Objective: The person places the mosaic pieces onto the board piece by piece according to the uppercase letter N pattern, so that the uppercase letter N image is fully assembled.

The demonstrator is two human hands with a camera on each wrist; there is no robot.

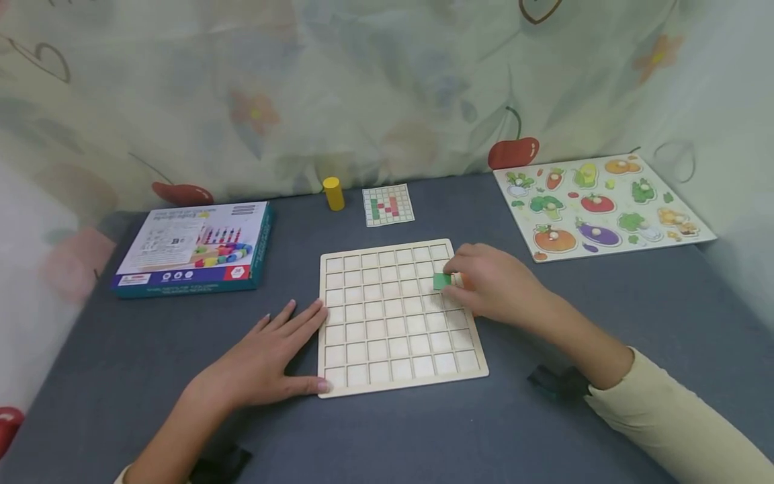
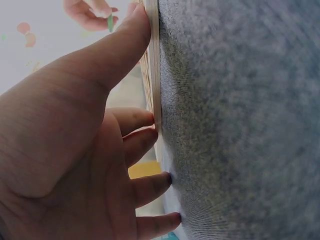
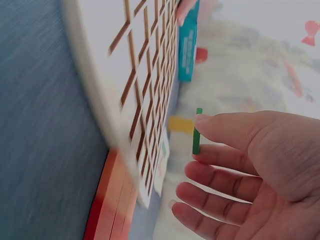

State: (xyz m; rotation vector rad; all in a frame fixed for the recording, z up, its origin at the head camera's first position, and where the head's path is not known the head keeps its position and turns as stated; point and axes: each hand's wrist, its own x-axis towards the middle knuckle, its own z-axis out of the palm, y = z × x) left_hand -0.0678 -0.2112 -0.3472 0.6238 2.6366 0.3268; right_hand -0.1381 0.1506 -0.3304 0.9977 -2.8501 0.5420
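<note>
While your left hand (image 1: 266,363) rests against the grid board (image 1: 399,327), your right hand (image 1: 498,282) holds a green tile (image 1: 441,281) above it.
Your right thumb and forefinger pinch the tile over the board's right side, clear of its surface; red-orange pieces (image 3: 111,195) lie beside that edge. Your left fingers are spread, the thumb at the near left corner and fingertips touching the left edge. Beyond the board, you have a yellow cylinder (image 1: 333,194) and a pattern card (image 1: 388,206).
</note>
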